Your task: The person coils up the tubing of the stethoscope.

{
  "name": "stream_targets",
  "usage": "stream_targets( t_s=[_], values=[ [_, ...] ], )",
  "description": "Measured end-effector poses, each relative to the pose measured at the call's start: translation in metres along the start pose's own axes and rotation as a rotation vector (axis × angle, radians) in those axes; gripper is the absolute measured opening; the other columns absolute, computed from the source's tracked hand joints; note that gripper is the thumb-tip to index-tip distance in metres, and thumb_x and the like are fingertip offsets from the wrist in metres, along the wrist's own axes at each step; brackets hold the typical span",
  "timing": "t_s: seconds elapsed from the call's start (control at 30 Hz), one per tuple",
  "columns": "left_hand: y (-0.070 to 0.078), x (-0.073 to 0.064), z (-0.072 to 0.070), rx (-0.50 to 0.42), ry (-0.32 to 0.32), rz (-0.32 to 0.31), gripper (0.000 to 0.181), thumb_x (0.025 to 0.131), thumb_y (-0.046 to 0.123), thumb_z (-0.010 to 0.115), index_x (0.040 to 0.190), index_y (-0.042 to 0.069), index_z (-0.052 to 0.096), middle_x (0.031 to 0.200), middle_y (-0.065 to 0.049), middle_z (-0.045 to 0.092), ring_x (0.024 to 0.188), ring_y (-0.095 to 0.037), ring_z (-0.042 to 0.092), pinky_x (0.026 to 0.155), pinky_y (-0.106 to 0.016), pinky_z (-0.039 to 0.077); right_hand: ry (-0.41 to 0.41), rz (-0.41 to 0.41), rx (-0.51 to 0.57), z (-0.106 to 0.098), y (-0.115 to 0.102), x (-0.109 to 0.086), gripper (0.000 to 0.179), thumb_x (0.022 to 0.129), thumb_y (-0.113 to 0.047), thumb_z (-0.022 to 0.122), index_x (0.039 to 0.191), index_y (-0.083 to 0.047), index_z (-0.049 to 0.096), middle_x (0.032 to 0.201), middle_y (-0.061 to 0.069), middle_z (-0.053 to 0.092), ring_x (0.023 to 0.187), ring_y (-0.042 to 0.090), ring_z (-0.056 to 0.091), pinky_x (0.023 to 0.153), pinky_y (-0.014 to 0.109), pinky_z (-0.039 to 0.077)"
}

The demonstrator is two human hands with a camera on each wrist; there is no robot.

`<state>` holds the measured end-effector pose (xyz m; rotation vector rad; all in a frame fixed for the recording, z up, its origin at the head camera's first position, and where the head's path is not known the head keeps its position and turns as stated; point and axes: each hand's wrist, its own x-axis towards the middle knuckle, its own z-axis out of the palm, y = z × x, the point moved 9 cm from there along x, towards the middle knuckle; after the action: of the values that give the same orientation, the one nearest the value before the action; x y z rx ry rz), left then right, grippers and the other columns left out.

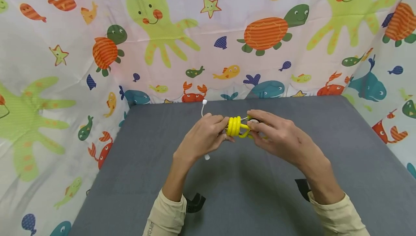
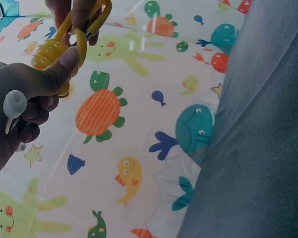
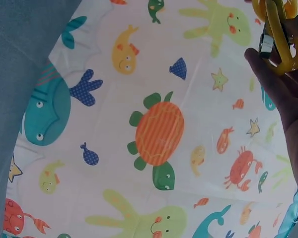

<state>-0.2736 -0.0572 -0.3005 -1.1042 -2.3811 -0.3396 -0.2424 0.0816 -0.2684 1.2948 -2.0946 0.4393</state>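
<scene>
Both hands hold a yellow coiled cord [image 1: 234, 126] in the air, above the grey surface. My left hand [image 1: 203, 135] grips the coiled end, its thumb pressed along the coils [image 2: 47, 53] in the left wrist view. The fingers of my right hand [image 1: 281, 135] pinch the looped end, where a yellow loop [image 3: 288, 64] and a silver-and-black metal part [image 3: 266, 45] show. What the metal part belongs to is partly hidden by fingers. A thin white cord with white end caps [image 1: 204, 102] sticks out above and below the left hand; its middle is hidden.
A grey cloth-covered surface [image 1: 146, 156] lies below the hands. White curtains printed with sea animals [image 1: 224, 59] stand at the back and on both sides. Black straps [image 1: 196, 203] show near both wrists, by the beige sleeves [image 1: 167, 210].
</scene>
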Motion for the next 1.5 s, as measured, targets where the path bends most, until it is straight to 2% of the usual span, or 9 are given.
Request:
stream_targets(
  t_s=[0.23,0.47,0.63,0.83,0.93,1.1,1.3,1.43,1.5],
  values=[
    [-0.001,0.000,-0.002,-0.023,0.011,-0.018,0.049,0.080,0.034,0.090,0.115,0.004,0.075,0.094,-0.003,0.077,0.078,-0.015,0.060,0.075,-0.026,0.050,0.004,0.025,-0.092,-0.003,0.000,-0.002,0.062,0.063,0.002,0.097,0.119,0.003,0.071,0.118,0.021,0.072,0.099,0.032,0.077,0.078,0.041,0.063],
    [0.004,0.005,-0.001,-0.001,0.006,-0.011,0.047,0.080,0.037,0.088,0.113,0.006,0.076,0.088,-0.001,0.074,0.073,-0.013,0.056,0.072,-0.024,0.047,0.075,0.167,-0.184,-0.003,0.003,-0.001,0.053,0.071,0.013,0.089,0.118,0.008,0.066,0.108,0.024,0.070,0.094,0.034,0.071,0.078,0.045,0.064],
    [0.009,0.004,-0.004,0.026,0.025,-0.006,0.048,0.078,0.040,0.089,0.109,0.006,0.076,0.084,-0.001,0.072,0.072,-0.014,0.054,0.071,-0.024,0.047,0.087,0.265,-0.180,0.002,0.007,-0.002,0.049,0.072,0.019,0.081,0.115,-0.001,0.067,0.100,0.021,0.063,0.086,0.033,0.065,0.071,0.044,0.064],
    [0.012,0.005,-0.005,-0.008,0.021,0.009,0.047,0.077,0.039,0.090,0.107,0.006,0.075,0.082,-0.001,0.070,0.071,-0.013,0.053,0.070,-0.024,0.046,0.226,0.360,-0.189,-0.007,0.010,-0.011,0.031,0.072,0.017,0.065,0.097,-0.002,0.067,0.083,0.013,0.054,0.055,0.023,0.055,0.051,0.036,0.055],
    [0.012,0.005,-0.004,-0.012,0.011,0.010,0.047,0.077,0.040,0.090,0.107,0.006,0.076,0.080,-0.001,0.068,0.070,-0.013,0.052,0.069,-0.024,0.045,0.266,0.387,-0.194,-0.007,0.009,-0.013,0.026,0.073,0.013,0.059,0.092,-0.003,0.067,0.080,0.011,0.053,0.050,0.022,0.051,0.045,0.036,0.047],
    [0.013,0.008,-0.004,0.019,0.009,0.011,0.048,0.078,0.040,0.090,0.107,0.005,0.076,0.084,-0.001,0.071,0.071,-0.013,0.054,0.070,-0.024,0.046,0.299,0.403,-0.111,-0.006,0.011,-0.013,0.028,0.075,0.017,0.061,0.094,-0.001,0.071,0.091,0.016,0.059,0.065,0.030,0.065,0.053,0.042,0.057],
    [0.011,0.008,0.000,0.089,0.016,-0.034,0.050,0.080,0.042,0.089,0.110,0.005,0.073,0.081,-0.001,0.069,0.068,-0.014,0.052,0.067,-0.025,0.043,0.218,0.383,-0.047,0.002,0.013,-0.014,0.022,0.082,0.014,0.076,0.102,0.006,0.070,0.116,0.024,0.062,0.086,0.032,0.068,0.071,0.045,0.064],
    [0.007,0.007,0.001,0.102,0.028,-0.078,0.052,0.079,0.041,0.090,0.113,0.004,0.073,0.085,-0.001,0.071,0.069,-0.014,0.054,0.068,-0.025,0.044,0.138,0.386,-0.001,0.012,0.015,-0.017,0.021,0.094,-0.004,0.066,0.112,0.008,0.067,0.131,0.025,0.056,0.112,0.035,0.060,0.087,0.046,0.061],
    [0.007,0.008,0.001,0.110,0.035,-0.089,0.054,0.079,0.041,0.090,0.114,0.003,0.073,0.087,-0.002,0.073,0.070,-0.015,0.056,0.068,-0.025,0.045,0.144,0.431,0.064,0.014,0.018,-0.020,0.024,0.098,-0.010,0.061,0.113,0.007,0.068,0.136,0.024,0.054,0.116,0.033,0.056,0.090,0.034,0.058]
  ],
)
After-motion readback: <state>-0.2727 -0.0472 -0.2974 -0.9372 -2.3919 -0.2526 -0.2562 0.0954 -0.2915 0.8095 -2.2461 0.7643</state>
